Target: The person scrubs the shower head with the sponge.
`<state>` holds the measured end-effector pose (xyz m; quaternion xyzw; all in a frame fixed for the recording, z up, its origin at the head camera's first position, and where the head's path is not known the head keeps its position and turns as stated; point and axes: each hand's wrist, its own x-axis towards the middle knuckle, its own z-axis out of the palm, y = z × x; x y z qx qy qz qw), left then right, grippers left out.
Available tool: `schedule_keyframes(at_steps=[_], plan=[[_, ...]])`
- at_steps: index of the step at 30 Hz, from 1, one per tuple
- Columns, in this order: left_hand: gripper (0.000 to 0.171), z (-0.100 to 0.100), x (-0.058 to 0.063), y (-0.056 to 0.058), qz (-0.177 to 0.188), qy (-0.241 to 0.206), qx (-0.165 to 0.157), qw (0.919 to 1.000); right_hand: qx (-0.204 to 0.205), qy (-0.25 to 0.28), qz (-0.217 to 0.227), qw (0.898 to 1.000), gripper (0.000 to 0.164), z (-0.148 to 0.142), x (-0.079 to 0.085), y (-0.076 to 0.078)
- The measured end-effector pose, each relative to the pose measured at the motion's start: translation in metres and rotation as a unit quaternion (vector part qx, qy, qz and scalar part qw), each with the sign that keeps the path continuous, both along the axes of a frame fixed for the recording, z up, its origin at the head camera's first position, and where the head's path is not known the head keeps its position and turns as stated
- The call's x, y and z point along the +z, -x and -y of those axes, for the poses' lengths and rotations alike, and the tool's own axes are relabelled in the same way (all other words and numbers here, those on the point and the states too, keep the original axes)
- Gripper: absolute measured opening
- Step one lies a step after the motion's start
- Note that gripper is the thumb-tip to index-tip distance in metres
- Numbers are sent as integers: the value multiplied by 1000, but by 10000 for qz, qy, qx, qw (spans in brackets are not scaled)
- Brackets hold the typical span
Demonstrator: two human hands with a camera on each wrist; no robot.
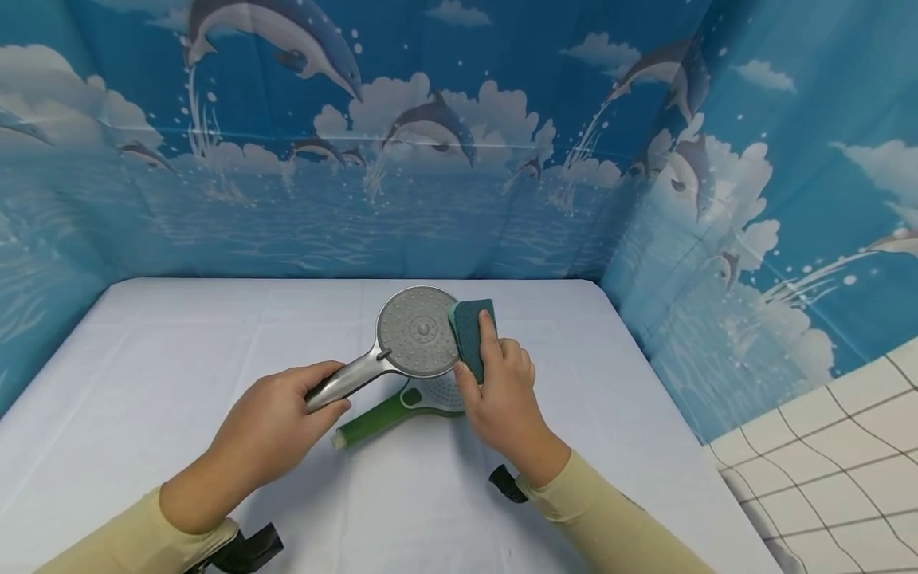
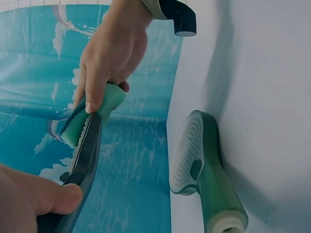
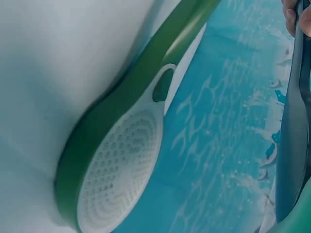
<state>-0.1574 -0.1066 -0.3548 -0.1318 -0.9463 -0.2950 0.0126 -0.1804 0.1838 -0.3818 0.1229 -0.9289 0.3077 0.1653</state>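
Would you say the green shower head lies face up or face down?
Face up; the green shower head turns its nozzles away from the table.

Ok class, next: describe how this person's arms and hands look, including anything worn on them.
The left sleeve and right sleeve are long, plain and khaki-beige. The left hand and right hand wear no gloves. A black attachment shows beside each sleeve's end.

No text can be read on the silver shower head (image 1: 417, 331), green shower head (image 1: 380, 419) or sponge (image 1: 469, 327). The dolphin-print backdrop (image 1: 402, 227) shows none.
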Motion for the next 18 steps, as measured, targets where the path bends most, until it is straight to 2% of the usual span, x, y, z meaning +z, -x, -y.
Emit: schedule_keyframes(at_steps=[11, 15, 18], plan=[[39, -5, 5, -2, -68, -48, -9, 10000, 37, 296, -34, 9995, 75, 2, 6, -2], [38, -5, 5, -1, -82, -8, 9, 10000, -87, 66, -129, 9999, 77, 6, 6, -4], [40, -6, 3, 0, -160, 91, 49, 9998, -168, -409, -497, 9978, 77, 12, 2, -9]])
